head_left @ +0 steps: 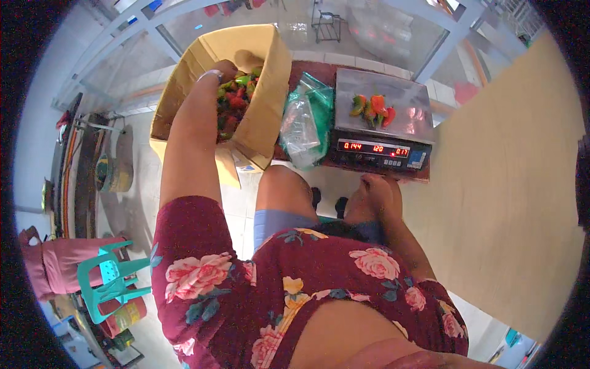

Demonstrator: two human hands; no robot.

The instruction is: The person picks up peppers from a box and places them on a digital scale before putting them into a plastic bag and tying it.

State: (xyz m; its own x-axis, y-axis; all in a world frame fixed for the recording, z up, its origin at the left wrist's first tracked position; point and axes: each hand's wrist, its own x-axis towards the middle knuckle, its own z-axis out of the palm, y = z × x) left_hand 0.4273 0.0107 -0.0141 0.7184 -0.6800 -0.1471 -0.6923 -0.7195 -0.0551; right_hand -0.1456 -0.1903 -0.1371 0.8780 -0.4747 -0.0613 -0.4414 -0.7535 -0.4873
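My left arm reaches into a tall open cardboard box. Inside it my left hand is at the far side of a heap of red and green peppers; its fingers bend down and are mostly hidden, so a grip cannot be made out. My right hand rests by my right knee, just below the front edge of the scale, fingers curled in and nothing visible in them. On the metal pan of the digital scale lie several orange, red and green peppers. Its red display is lit.
Between box and scale lie clear and green plastic bags. A pale wooden board fills the right side. Glass panels in metal frames stand beyond the table. To the left are a turquoise plastic chair and a bucket.
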